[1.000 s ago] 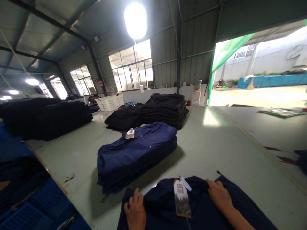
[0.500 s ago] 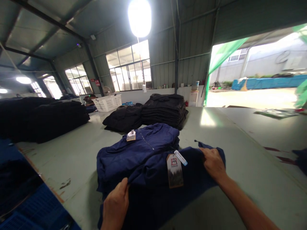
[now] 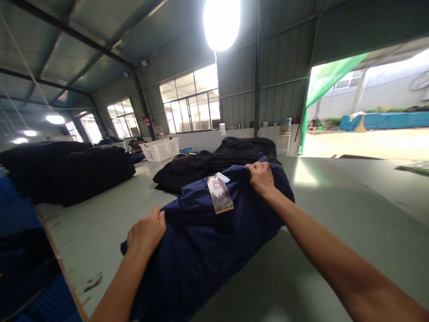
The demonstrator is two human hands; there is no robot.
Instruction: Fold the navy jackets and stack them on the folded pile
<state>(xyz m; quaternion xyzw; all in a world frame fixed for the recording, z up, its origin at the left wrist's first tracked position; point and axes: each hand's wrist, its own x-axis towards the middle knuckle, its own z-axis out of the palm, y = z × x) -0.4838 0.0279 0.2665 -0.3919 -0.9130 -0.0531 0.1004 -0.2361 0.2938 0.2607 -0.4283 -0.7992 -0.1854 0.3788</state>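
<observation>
A folded navy blue garment (image 3: 208, 241) with a paper hang tag (image 3: 219, 194) is stretched out over the navy stack on the table, which it hides almost wholly. My left hand (image 3: 145, 232) grips the garment's near left edge with fingers curled round the cloth. At the far top edge my right hand (image 3: 261, 178) clutches the fabric, arm reaching forward across the pale green table (image 3: 335, 214).
Behind lie a black garment pile (image 3: 248, 150) and a lower black heap (image 3: 182, 170). More black stacks (image 3: 77, 172) fill the left. A white basket (image 3: 161, 148) stands at the back by the windows. Blue crates (image 3: 20, 268) sit at the near left. An open doorway is on the right.
Both hands lifted the navy garment from the near table edge and carried it forward onto the navy stack, which it now covers. The view tilted upward.
</observation>
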